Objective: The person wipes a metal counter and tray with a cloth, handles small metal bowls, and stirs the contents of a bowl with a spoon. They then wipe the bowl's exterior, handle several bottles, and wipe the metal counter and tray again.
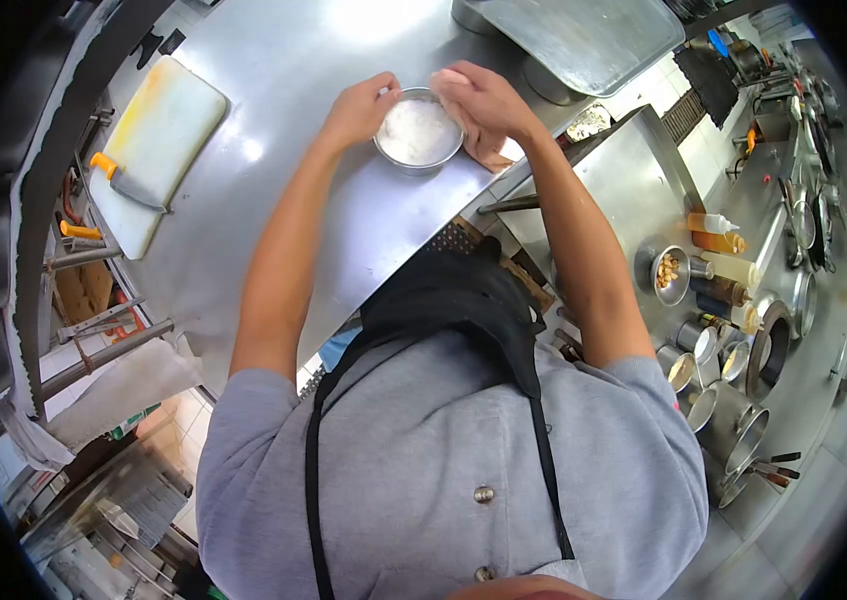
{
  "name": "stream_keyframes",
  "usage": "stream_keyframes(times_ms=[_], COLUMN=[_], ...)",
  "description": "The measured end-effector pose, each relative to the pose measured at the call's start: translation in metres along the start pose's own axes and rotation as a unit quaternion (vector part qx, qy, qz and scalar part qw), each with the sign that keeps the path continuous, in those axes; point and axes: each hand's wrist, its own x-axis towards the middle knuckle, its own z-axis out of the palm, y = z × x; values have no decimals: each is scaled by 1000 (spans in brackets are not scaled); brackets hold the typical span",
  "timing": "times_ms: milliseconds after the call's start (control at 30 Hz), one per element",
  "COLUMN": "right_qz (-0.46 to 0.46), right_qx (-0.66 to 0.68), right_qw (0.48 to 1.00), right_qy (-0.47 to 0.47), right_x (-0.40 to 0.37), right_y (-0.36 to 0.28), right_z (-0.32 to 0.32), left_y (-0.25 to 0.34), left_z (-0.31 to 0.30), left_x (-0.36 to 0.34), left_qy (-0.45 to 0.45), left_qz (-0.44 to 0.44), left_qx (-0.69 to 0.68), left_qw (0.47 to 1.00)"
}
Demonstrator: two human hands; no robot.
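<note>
A round metal bowl (416,165) stands on the steel table (274,60), with a white substance (418,130) inside; whether that is powder or liquid I cannot make out. At the bowl's left rim, the fingers of my left hand (360,110) are closed on the edge. On the opposite side my right hand (489,98) grips a pinkish-brown cloth (485,148), which hangs down beside the bowl's right side onto the table. The fingertips of my right hand are partly hidden by the cloth.
To the left lies a white cutting board (179,110) with an orange-handled knife (134,186) on it. A large metal tray (594,40) rests on containers at the back right. Farther right are squeeze bottles (719,240), a bowl of brown pieces (669,275) and several pots (734,430).
</note>
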Motion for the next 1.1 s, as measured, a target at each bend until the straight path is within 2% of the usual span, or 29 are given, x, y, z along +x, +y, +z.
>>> stream_keyframes(times_ms=[33, 67, 133, 267, 333, 367, 433, 467, 533, 567, 600, 633, 700, 767, 800, 867, 967, 1000, 1033, 1100], right_qz=[-35, -37, -25, 0, 73, 75, 161, 162, 170, 172, 157, 140, 129, 120, 136, 144, 124, 116, 108, 64], right_qx=[-52, -55, -41, -83, -140, -139, -81, -79, 7, 11, 15, 19, 21, 25, 25, 24, 22, 13, 3, -27], right_qw=[997, 996, 992, 992, 987, 987, 975, 976, 971, 971, 975, 978, 981, 984, 982, 981, 987, 990, 992, 996], right_qy=[-52, -55, -114, -100, 11, 10, 128, 125, 168, 166, 159, 153, 141, 129, 127, 125, 99, 86, 71, 51], right_x=[12, 19, 30, 10, -14, -31, -60, -64, -71, -70, -65, -59, -51, -51, -53, -53, -49, -48, -48, -37], right_y=[2, 4, 11, 4, 4, 1, -8, -10, -12, -13, -13, -14, -12, -13, -15, -16, -10, -10, -10, 1], right_z=[3, 3, 2, 5, 14, 21, 38, 41, 47, 47, 44, 40, 38, 40, 42, 41, 36, 34, 32, 28], left_y=[-4, -6, -13, -13, -10, -8, -1, 2, 7, 11, 15, 18, -2, 25, 34, 48, 42, 47, 52, 70], left_z=[4, 5, 10, 19, 29, 35, 47, 52, 62, 68, 76, 86, 130, 146, 145, 138, 135, 125, 113, 71], left_x=[4, 6, 11, 4, -2, -6, -18, -22, -35, -47, -61, -74, -104, -109, -108, -100, -103, -107, -118, -121], left_qy=[39, 43, 82, 102, 189, 188, 266, 266, 349, 348, 369, 379, 288, 197, 196, 105, 70, 50, 53, 3], left_qz=[45, 44, 61, 27, 40, 38, -19, -22, -112, -114, -174, -227, -171, -75, -77, -66, -28, -31, -30, -57], left_qx=[51, 49, -15, -5, -20, -20, -16, -15, -93, -89, -247, -397, -259, -127, -125, -193, -137, -90, -87, -103], left_qw=[997, 997, 995, 994, 981, 981, 964, 963, 926, 926, 879, 804, 906, 969, 970, 973, 988, 994, 994, 993])
